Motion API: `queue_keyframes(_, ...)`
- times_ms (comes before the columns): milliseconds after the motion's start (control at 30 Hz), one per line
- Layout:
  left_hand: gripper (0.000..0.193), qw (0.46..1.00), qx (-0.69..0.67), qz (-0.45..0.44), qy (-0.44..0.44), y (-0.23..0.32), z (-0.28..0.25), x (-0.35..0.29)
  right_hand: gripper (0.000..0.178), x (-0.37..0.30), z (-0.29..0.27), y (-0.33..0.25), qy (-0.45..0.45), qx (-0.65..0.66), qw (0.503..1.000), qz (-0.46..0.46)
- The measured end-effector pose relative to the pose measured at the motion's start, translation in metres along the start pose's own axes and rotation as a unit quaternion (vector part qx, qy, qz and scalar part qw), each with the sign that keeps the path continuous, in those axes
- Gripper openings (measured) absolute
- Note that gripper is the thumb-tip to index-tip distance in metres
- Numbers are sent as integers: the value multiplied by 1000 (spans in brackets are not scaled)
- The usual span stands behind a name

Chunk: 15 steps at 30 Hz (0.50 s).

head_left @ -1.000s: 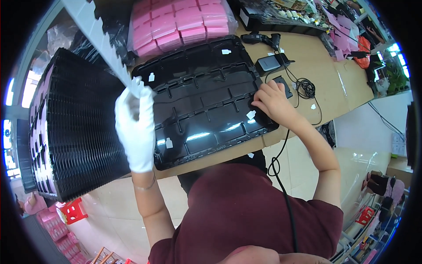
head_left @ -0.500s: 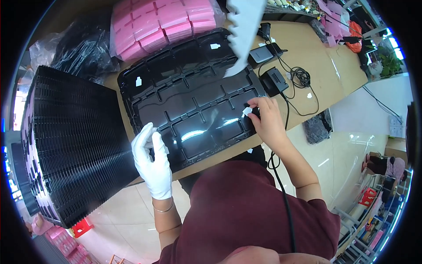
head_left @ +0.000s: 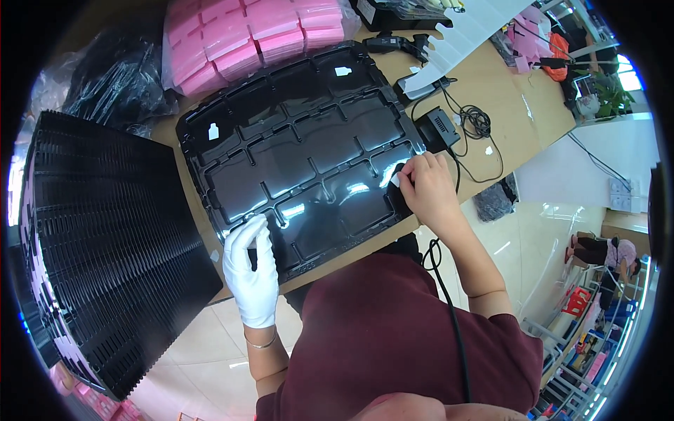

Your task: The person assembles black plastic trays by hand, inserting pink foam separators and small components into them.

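Observation:
A shiny black plastic tray [head_left: 309, 165] with raised ribs lies on the table before me. Two small white stickers [head_left: 214, 131] are on its far compartments. My left hand [head_left: 250, 270], in a white glove, rests at the tray's near left corner. Its fingers are curled with the tips together, and what they hold, if anything, is hidden. My bare right hand [head_left: 430, 184] is over the tray's right end, thumb and fingers pinched on a small white sticker [head_left: 395, 179]. A white strip with a notched edge [head_left: 470, 35] hangs across the upper right.
A tall stack of black trays [head_left: 119, 231] stands on the left. Pink foam sheets in clear plastic [head_left: 253, 35] and black plastic wrapping [head_left: 119, 77] lie behind. At the right are a black device [head_left: 437, 130] and coiled cable [head_left: 477, 123]. Another person [head_left: 611, 252] is far right.
The white strip has swung up and to the right. My left hand has shifted slightly right and nearer to me, its fingertips closing. The right hand stays at the tray's right end with the sticker.

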<state>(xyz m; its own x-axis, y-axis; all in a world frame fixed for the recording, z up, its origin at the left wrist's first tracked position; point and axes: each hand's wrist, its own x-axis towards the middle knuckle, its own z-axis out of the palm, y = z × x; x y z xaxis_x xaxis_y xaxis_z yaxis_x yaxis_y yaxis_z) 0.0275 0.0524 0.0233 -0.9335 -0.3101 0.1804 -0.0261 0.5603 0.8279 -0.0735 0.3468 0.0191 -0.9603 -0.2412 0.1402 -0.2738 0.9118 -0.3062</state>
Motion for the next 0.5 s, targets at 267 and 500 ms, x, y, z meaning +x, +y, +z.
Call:
queue_keyframes(267,22,998,51,38,-22,0,-6,-3,14,7,-3,4,-19,-12,1000,0)
queue_keyframes(500,23,997,62,24,-37,-3,-3,-5,13,6,3,-2,-21,-94,993,-63)
